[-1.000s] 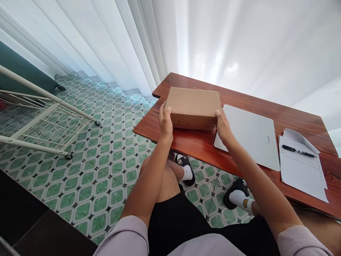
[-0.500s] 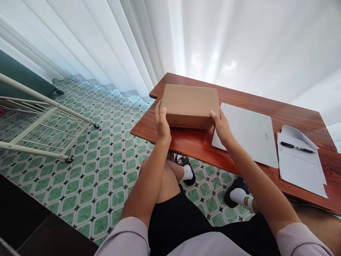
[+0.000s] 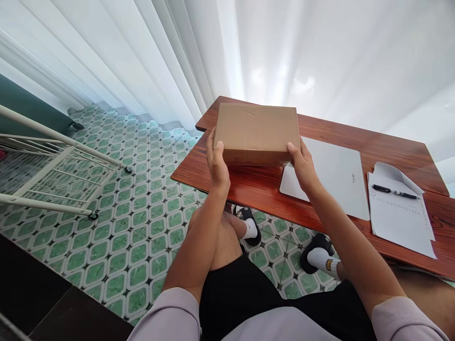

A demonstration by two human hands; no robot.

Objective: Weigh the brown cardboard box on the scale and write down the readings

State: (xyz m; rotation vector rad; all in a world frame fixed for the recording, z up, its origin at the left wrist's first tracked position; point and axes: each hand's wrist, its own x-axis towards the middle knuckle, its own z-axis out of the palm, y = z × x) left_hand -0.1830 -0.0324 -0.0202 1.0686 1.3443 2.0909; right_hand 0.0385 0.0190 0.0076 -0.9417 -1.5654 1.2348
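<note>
A closed brown cardboard box [image 3: 256, 128] is held between my two hands over the left part of the wooden table [image 3: 256, 189]. My left hand [image 3: 217, 163] grips its left end, thumb on the near corner and fingers along the side. At the right end my right hand [image 3: 302, 160] does the same, with its thumb at the near right corner. The box's underside is hidden, and it looks raised a little off the tabletop. Partly behind my right hand lies a flat, pale silver laptop [image 3: 334, 175], its lid shut.
Right of the laptop are sheets of paper [image 3: 398, 222] with handwriting and a black pen [image 3: 394, 191] on top. A white wire rack on wheels [image 3: 67, 166] stands on the tiled floor at left. White curtains [image 3: 320, 61] hang behind the table.
Both hands have lifted the box slightly and brought it nearer, so it looks larger. My right hand has shifted a little to the right with it.
</note>
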